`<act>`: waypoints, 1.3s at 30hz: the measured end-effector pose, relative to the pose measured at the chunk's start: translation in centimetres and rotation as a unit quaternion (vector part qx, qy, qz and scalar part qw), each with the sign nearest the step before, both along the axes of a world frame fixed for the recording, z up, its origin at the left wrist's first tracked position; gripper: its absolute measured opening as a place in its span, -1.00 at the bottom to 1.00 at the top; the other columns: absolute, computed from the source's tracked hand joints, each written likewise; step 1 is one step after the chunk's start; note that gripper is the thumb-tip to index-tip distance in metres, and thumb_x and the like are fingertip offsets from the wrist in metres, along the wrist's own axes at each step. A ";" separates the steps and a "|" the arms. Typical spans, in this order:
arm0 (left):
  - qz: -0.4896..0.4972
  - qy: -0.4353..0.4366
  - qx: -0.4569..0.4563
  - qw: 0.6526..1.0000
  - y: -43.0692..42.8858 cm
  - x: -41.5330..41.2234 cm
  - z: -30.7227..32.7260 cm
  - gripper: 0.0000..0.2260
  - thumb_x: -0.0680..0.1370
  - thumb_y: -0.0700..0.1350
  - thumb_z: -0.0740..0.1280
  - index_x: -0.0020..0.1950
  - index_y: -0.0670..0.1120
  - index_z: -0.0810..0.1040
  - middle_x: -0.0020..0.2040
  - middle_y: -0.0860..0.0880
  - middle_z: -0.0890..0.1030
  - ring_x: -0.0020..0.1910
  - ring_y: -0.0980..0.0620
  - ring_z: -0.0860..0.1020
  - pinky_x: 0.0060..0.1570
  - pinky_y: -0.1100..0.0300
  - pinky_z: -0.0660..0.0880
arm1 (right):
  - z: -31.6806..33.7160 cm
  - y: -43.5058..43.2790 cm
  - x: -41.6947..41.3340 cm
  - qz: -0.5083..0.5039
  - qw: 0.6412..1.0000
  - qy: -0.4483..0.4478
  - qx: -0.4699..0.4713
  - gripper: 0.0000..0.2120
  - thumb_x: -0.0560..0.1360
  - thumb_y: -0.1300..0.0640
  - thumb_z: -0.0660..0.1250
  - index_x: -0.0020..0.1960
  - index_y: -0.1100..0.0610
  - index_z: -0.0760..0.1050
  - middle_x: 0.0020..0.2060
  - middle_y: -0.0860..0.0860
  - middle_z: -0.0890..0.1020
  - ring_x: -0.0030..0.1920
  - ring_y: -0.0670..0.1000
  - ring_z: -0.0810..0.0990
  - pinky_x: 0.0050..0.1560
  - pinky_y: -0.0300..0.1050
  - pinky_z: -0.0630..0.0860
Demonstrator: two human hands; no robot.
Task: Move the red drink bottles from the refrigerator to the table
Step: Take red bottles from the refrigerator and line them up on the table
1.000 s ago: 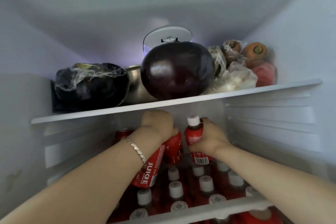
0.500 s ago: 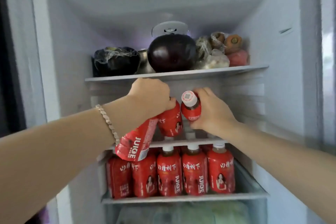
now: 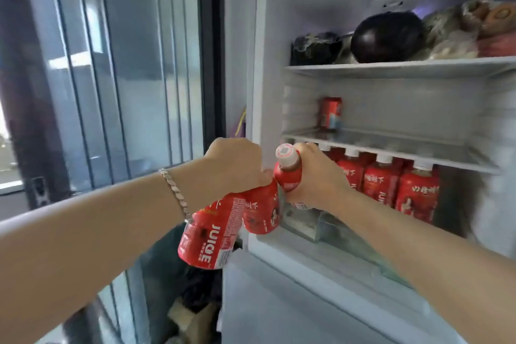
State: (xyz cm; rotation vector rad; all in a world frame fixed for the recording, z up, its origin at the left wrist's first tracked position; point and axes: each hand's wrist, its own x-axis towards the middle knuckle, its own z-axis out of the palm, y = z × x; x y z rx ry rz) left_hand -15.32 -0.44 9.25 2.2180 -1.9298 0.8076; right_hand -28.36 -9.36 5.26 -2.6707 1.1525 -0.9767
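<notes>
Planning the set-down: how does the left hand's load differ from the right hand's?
The left hand grips two by their tops, a nearer bottle and a farther bottle; the right hand grips a single bottle round its body. The left pair hangs base-down, caps hidden; the right hand's bottle shows its white cap, tilted toward the camera. Shared: same red juice labels, all off the shelves.

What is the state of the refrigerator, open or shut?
Open. The shelves inside show plainly, with an eggplant on the top one and red bottles on a lower one.
</notes>
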 end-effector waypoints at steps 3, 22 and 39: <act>0.075 -0.002 0.026 0.997 6.1 2.7 -2.7 -0.58 0.54 0.20 0.10 -0.38 -0.06 0.27 -0.37 0.02 0.35 -0.28 0.00 0.40 -0.24 0.15 0.34 | -2.3 4.3 3.9 0.079 0.995 0.012 0.053 -0.59 0.11 0.02 0.42 -0.08 0.01 0.42 -0.09 -0.05 0.51 -0.11 0.02 0.55 -0.15 0.02 0.55; 0.542 0.096 0.083 0.831 64.7 6.1 -18.0 -0.63 0.55 0.12 0.14 0.01 -0.15 0.53 -0.03 -0.10 0.63 -0.09 -0.10 0.59 -0.19 0.18 0.37 | -15.6 55.9 21.7 0.536 0.811 0.195 0.130 -0.32 0.16 -0.01 0.55 0.22 0.01 0.36 0.06 -0.05 0.44 0.04 0.04 0.53 0.04 -0.03 0.53; 0.832 0.165 0.061 0.526 111.7 -12.2 -23.4 -0.61 0.55 0.15 0.12 0.03 -0.15 0.51 0.04 -0.09 0.63 0.01 -0.14 0.59 -0.08 0.14 0.43 | -22.9 112.2 17.2 0.824 0.497 0.271 0.021 -0.37 0.07 -0.16 0.45 0.10 -0.10 0.36 0.03 -0.14 0.48 0.05 -0.06 0.54 0.01 -0.04 0.57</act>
